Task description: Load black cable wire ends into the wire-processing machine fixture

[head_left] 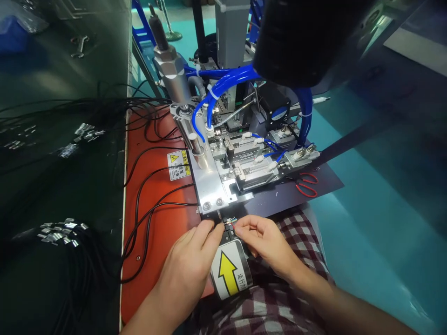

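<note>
While the thin coloured wires (231, 221) lay between the two sets of fingertips, just on the near side of the metal plate (206, 186), their long axis seemed to run crosswise, toward the right hand (263, 239). That hand's grip looked pinched nearly closed on a red strand (233, 226); whether the left hand (190, 260), just beside them, held anything could not be told.

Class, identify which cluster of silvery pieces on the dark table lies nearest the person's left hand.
The lowest cluster in the picture, roughly level with the left hand; the other clusters lie farther up the picture.
</note>
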`<state>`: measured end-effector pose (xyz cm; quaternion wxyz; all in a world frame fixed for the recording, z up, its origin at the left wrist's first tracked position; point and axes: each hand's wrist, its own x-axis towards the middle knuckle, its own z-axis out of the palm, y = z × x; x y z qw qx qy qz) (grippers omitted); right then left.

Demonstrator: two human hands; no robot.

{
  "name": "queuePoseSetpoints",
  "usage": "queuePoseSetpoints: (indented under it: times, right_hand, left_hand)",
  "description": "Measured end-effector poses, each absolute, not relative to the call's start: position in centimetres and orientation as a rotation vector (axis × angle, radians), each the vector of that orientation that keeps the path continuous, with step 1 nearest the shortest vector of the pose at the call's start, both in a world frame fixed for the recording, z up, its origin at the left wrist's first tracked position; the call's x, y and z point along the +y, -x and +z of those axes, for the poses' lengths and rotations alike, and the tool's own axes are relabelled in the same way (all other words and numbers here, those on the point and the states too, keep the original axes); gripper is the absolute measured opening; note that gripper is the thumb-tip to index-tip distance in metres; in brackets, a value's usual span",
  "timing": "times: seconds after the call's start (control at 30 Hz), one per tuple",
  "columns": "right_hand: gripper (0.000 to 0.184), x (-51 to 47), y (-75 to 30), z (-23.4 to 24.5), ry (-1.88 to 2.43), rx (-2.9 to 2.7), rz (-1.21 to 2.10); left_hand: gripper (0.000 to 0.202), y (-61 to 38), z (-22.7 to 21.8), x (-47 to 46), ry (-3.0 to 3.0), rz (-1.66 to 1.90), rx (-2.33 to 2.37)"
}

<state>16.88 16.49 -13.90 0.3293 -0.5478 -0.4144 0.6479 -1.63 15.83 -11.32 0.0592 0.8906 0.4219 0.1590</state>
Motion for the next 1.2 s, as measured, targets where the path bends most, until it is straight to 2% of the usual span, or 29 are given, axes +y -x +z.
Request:
queuePoseSetpoints:
  times: [0.2,0.27,0.33,0.47,0.53,0.67,0.8,1.0,1.2]
  right_hand:
    - [0.016,16.5,-17.1,-13.0,1.415,-1.672,1.068]
    - [0.015,16.9,-17.4,-12.6,1.354,-1.765,0.981]
    - [0.014,17.4,-17.5,-12.5,1.348,-1.671,1.120]
    - [0.017,17.8,-17.2,-13.5,1.317,-1.199,1.665]
    - [0.021,17.8,-17.1,-14.2,1.283,-1.122,1.766]
    - [0.029,17.8,-17.1,-14.7,1.244,-1.057,1.820]
    - [0.035,17.9,-16.8,-14.3,1.246,-1.001,1.805]
    - [0.027,18.0,-16.5,-14.7,1.261,-0.976,1.806]
    - [0.025,17.9,-16.6,-15.3,1.269,-0.989,1.815]
  left_hand:
    - [0.037,1.7,-11.5,15.9,-2.690,0.485,1.265]
    - [0.036,1.8,-11.5,15.9,-2.687,0.484,1.261]
    - [0.036,1.8,-11.5,15.8,-2.680,0.472,1.274]
    - [0.037,1.8,-11.5,15.8,-2.688,0.469,1.287]
    - [0.035,1.7,-11.3,15.8,-2.706,0.466,1.290]
    - [0.036,1.7,-10.7,15.9,-2.772,0.415,1.317]
    - [0.045,1.9,-10.5,15.7,-2.766,0.299,1.339]
    - [0.043,2.0,-8.9,15.5,-2.736,0.249,1.414]
    - [0.051,3.8,-8.9,13.8,-2.724,-0.277,1.762]
